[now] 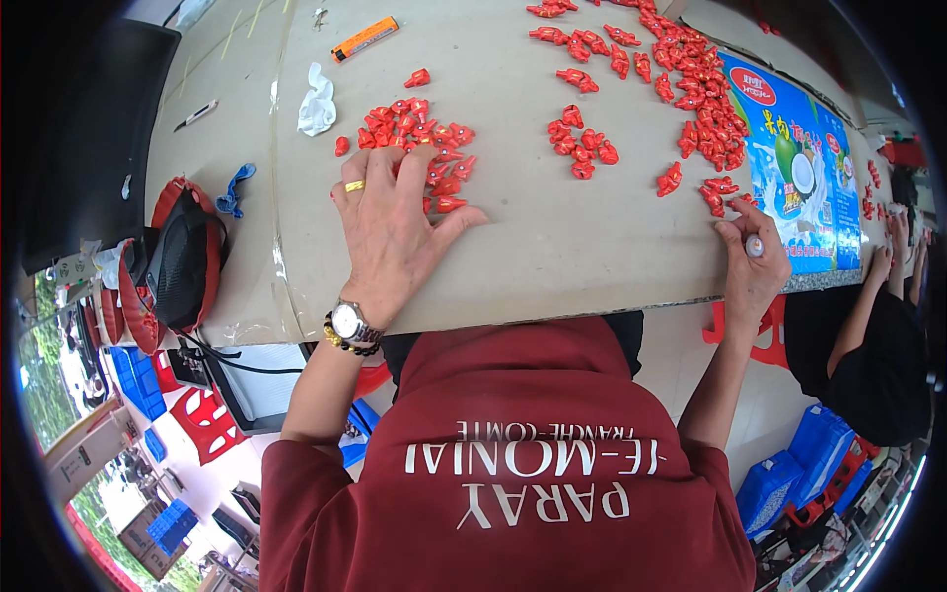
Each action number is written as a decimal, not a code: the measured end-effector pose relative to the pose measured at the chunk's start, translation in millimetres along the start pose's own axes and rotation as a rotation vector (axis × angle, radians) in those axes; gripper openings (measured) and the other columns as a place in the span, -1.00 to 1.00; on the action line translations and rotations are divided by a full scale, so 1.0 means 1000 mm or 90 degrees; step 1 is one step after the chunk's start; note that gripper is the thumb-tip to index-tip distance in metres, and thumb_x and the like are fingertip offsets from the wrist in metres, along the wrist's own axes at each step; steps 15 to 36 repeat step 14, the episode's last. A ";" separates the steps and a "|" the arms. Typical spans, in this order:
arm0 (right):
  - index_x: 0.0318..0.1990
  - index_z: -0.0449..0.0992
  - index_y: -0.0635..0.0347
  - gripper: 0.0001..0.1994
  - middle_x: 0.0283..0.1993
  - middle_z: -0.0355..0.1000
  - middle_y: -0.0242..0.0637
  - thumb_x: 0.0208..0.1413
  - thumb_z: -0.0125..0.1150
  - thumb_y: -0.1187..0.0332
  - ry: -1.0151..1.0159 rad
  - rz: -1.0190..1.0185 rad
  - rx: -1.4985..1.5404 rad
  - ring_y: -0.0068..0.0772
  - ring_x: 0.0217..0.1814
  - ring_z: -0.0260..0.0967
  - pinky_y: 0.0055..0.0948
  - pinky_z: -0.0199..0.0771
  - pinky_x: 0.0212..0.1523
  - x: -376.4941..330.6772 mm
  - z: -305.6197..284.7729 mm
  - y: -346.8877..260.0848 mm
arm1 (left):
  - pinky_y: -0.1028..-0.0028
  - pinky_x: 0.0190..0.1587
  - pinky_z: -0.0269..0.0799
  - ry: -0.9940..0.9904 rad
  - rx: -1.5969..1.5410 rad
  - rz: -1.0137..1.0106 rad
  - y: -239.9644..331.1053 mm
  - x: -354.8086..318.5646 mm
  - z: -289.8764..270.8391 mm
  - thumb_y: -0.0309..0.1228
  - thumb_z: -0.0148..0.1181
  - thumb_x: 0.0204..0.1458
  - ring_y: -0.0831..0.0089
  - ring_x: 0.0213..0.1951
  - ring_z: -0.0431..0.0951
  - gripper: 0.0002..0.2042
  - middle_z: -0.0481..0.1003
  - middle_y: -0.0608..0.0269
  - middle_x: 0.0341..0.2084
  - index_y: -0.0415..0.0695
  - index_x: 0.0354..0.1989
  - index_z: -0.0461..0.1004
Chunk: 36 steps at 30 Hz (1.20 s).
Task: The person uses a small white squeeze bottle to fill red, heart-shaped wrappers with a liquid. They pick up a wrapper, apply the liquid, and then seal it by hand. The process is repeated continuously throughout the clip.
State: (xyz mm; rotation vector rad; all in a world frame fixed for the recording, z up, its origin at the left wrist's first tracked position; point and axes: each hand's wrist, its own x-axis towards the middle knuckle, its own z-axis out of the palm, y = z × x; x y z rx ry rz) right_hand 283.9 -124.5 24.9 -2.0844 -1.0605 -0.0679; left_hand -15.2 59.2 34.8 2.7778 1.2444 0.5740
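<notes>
My left hand (387, 232), with a ring and a wristwatch, lies palm down on a pile of small red plastic pieces (404, 123). Its fingers reach over the near side of the pile and the thumb is stretched out to the right. My right hand (756, 264) is closed around a pen-like thing (755, 246), whose pale round end shows between the fingers. Its thumb and index tip are next to a few red pieces (715, 195) at the edge of a large heap (702, 89). Whether the fingertips grip one is hidden.
Between my hands sits a small red cluster (584, 148). An orange box (365, 39) and crumpled white tissue (317, 101) lie at the far left. A blue printed sheet (799, 168) borders the right heap. A black-and-red bag (184, 259) hangs at left; a co-worker's arm (860, 306) is at right.
</notes>
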 end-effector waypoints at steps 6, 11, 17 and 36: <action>-0.22 0.58 0.24 -0.75 -0.44 0.46 -0.36 -0.13 0.35 0.59 0.052 -0.037 0.068 -0.59 -0.44 0.36 -0.60 0.34 -0.42 -0.005 -0.002 -0.006 | 0.17 -0.03 0.15 -0.023 -0.006 0.017 0.000 -0.006 0.000 0.01 0.37 -0.28 0.12 -0.12 0.26 -0.41 0.37 0.17 -0.26 -0.15 -0.14 0.43; -0.24 0.58 0.25 -0.76 -0.42 0.47 -0.34 -0.15 0.35 0.61 0.052 -0.082 0.092 -0.58 -0.45 0.37 -0.60 0.35 -0.43 -0.007 0.002 -0.028 | 0.21 -0.15 0.21 -0.022 -0.057 0.032 0.003 -0.005 0.005 -0.06 0.40 -0.28 0.20 -0.13 0.25 -0.53 0.35 0.21 -0.27 -0.04 -0.22 0.47; -0.23 0.59 0.24 -0.75 -0.41 0.48 -0.34 -0.15 0.35 0.61 0.049 -0.109 0.103 -0.56 -0.44 0.37 -0.60 0.35 -0.43 -0.006 0.006 -0.035 | 0.17 -0.12 0.22 -0.063 -0.079 0.045 0.003 -0.006 0.010 -0.07 0.38 -0.25 0.25 -0.13 0.26 -0.55 0.35 0.22 -0.27 -0.04 -0.21 0.48; -0.23 0.59 0.24 -0.75 -0.41 0.48 -0.34 -0.15 0.35 0.61 0.049 -0.109 0.103 -0.56 -0.44 0.37 -0.60 0.35 -0.43 -0.006 0.006 -0.035 | 0.17 -0.12 0.22 -0.063 -0.079 0.045 0.003 -0.006 0.010 -0.07 0.38 -0.25 0.25 -0.13 0.26 -0.55 0.35 0.22 -0.27 -0.04 -0.21 0.48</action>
